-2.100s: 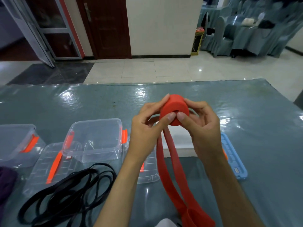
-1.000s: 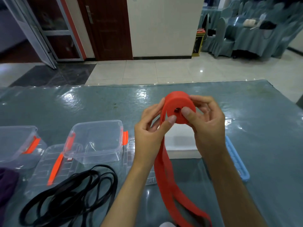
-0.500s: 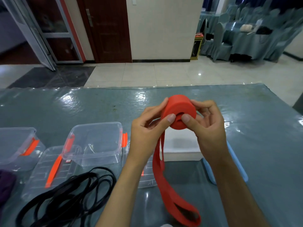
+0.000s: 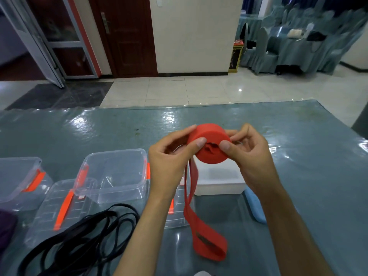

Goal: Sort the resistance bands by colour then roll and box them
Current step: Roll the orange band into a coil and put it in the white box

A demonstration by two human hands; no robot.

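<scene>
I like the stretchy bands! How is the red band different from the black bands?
The red band is wide and flat; the black bands are thin like cords. The red band is mostly wound into a tight roll, with a short tail hanging down, while the black bands lie in a loose tangle. The left hand and right hand hold the red band up; the black bands rest on the table.

Lit evenly and fairly brightly from overhead; glared white across the glossy bench (image 4: 169, 118) and floor tiles (image 4: 240, 90); bowed at the edges; softened slightly throughout.
</scene>
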